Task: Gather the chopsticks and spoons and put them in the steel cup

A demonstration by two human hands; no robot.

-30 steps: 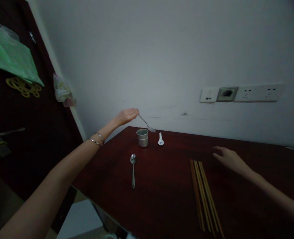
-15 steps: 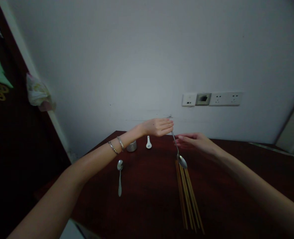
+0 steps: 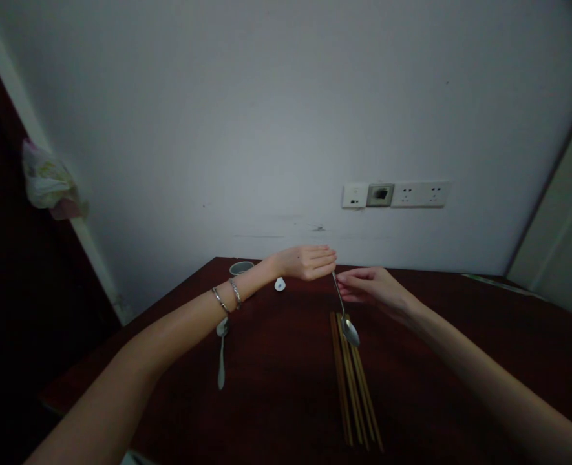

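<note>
My left hand point(image 3: 309, 261), with two bracelets on its wrist, is closed on the upper end of a long-handled metal spoon point(image 3: 340, 298). The spoon hangs tilted, its bowl low over the far part of a row of several wooden chopsticks point(image 3: 351, 387). From the right, my right hand point(image 3: 370, 284) reaches to the same handle just below my left hand. Its thumb and fingertips are drawn together at the handle. A second metal spoon point(image 3: 222, 361) lies at the left, its bowl partly hidden by my left forearm.
Behind my left forearm are a round grey container point(image 3: 242, 267) and a small white spoon point(image 3: 280, 284), both partly covered. The dark red table point(image 3: 276, 387) backs onto a wall with sockets point(image 3: 395, 194). A plastic bag point(image 3: 50, 177) hangs at the left.
The view has shifted slightly to the right. My right hand's fingers have drawn in closer on the handle. Both hands and the held spoon sit a little lower.
</note>
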